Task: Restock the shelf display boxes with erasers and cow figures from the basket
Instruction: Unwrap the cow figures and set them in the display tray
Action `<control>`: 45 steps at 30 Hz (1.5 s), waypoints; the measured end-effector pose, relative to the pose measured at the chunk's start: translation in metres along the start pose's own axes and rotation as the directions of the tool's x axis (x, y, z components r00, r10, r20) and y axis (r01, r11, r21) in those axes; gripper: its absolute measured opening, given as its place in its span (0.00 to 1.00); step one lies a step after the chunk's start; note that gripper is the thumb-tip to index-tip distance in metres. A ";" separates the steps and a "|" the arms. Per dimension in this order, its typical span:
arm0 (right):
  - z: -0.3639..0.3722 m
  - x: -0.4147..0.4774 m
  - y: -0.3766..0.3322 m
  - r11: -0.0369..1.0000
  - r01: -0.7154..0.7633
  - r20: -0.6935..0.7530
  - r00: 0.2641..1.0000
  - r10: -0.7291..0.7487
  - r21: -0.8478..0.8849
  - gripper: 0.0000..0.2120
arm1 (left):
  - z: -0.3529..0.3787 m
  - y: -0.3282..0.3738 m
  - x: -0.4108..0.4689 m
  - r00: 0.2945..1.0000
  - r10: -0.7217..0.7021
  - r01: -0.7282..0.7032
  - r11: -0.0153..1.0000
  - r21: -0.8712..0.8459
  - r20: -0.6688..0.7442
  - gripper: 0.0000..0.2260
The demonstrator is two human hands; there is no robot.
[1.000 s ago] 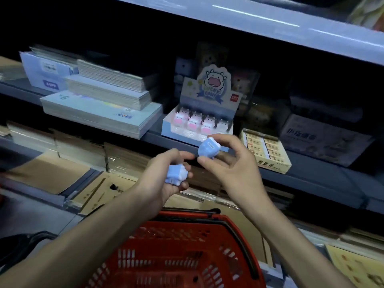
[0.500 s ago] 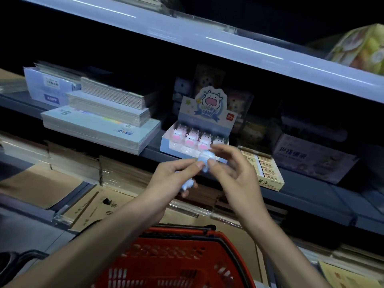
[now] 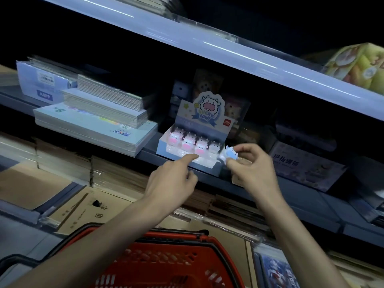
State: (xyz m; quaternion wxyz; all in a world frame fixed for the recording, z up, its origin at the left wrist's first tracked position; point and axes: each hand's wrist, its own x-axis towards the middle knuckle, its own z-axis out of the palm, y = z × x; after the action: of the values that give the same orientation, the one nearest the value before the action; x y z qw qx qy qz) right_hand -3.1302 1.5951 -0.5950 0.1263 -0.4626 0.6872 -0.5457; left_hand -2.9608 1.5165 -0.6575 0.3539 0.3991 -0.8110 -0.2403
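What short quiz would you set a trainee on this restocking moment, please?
1. True or false: the right hand pinches a blue cow figure beside the display box.
2. Multiple choice: the cow figures standing in the display box have muzzles that are A) pink, B) green, C) black.
3. Fill the blank: the basket at the bottom of the view is ____ in colour.

Key: 1 true; 2 A; 3 red.
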 end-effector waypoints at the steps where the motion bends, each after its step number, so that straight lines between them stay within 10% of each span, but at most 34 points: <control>1: -0.001 0.010 -0.001 0.997 0.041 -0.003 0.999 -0.041 -0.069 0.12 | 0.000 -0.001 0.001 1.000 0.006 -0.007 0.996 0.093 0.012 0.24; 11: 0.020 0.091 0.011 0.650 0.327 0.309 0.940 -0.147 -0.686 0.19 | -0.007 -0.005 0.008 0.983 -0.014 -0.048 0.943 0.329 0.184 0.29; 28: 0.035 0.108 0.007 0.416 0.453 0.447 0.887 -0.119 -0.788 0.16 | -0.005 -0.006 0.006 0.985 0.011 -0.077 0.922 0.379 0.173 0.30; 45: 0.028 0.108 0.022 0.555 0.387 0.386 0.914 -0.126 -0.736 0.16 | -0.002 -0.009 0.008 0.987 0.023 -0.080 0.929 0.361 0.160 0.30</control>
State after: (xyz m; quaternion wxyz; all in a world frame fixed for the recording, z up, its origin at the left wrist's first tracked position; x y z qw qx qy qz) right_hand -3.1805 1.4936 -0.5887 -0.0774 -0.6399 0.7554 -0.1180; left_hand -2.9581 1.5046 -0.6590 0.2162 0.4172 -0.8764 -0.1053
